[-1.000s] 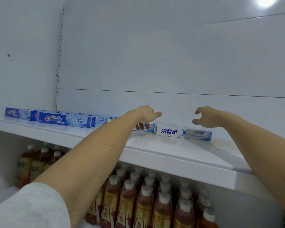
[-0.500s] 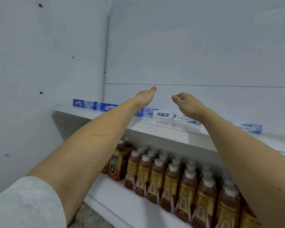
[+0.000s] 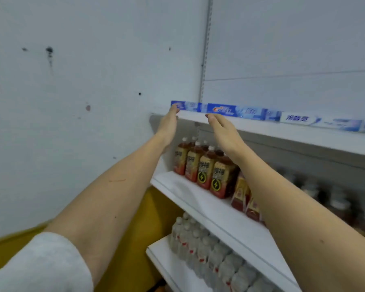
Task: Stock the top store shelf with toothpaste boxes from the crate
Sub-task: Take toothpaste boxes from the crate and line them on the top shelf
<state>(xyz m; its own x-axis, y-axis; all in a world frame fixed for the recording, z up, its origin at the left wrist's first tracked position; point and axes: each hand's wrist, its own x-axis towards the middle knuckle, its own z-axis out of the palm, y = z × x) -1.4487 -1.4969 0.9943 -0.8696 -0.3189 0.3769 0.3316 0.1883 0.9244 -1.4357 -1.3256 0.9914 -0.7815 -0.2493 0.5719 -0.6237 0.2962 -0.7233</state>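
While both hands are empty, left hand [image 3: 168,123] and right hand [image 3: 220,128] loosely open, the toothpaste boxes [image 3: 236,111] line the top shelf [image 3: 303,133]; I'd nudge them flush.

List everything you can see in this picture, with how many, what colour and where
toothpaste boxes: about five in a row, blue and white, top shelf
top shelf: one, white
tea bottles: many, brown with yellow labels, middle shelf
water bottles: many, clear, lowest visible shelf
wall: white, marked, left
left hand: open, fingertips at the leftmost box
right hand: open, by the top shelf edge
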